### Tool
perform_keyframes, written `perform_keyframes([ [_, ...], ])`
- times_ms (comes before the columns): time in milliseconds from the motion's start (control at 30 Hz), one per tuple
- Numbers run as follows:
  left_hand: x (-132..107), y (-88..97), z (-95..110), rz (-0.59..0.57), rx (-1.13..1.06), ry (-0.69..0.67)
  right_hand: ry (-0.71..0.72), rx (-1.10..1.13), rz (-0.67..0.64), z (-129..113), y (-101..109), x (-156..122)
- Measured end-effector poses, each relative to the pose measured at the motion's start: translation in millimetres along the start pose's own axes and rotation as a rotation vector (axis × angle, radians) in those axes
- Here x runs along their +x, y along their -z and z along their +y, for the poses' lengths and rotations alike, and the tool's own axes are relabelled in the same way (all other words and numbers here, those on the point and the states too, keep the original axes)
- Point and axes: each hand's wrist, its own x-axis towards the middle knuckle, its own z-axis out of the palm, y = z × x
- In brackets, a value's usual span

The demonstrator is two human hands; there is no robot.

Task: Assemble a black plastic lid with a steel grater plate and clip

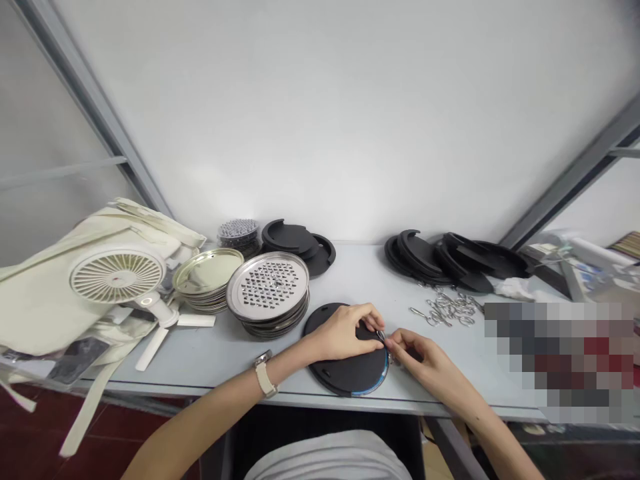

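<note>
A round black disc [345, 377] with a blue strip along part of its right edge lies flat near the table's front. My left hand [345, 330] rests over it, its thumb and fingers closed on a small metal clip [381, 335] at the disc's right rim. From the right, my right hand [423, 357] pinches at that same spot with thumb and forefinger. The fingertips partly hide the clip, so its exact fit on the rim cannot be made out. Several loose wire-like metal clips [450, 309] lie in a pile beyond my right hand.
Left of the disc stand a stack of perforated metal grater discs [267, 287] and a stack of gold-toned round plates [207, 273]. A white fan [117, 275] lies by pale fabric [45, 293]. Black round covers [425, 257] sit at the back right, others [290, 238] at the back left.
</note>
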Motion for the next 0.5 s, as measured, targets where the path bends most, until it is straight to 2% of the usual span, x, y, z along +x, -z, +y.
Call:
perform_keyframes([
  [200,0.1,0.1,-0.5,-0.002,-0.02,0.009,-0.07,0.022,0.009,2.6,-2.2,-2.4],
  [500,0.9,0.1,-1.8,0.003,-0.04,0.038,-0.069,-0.011,0.016,1.6,-3.0,-1.0],
])
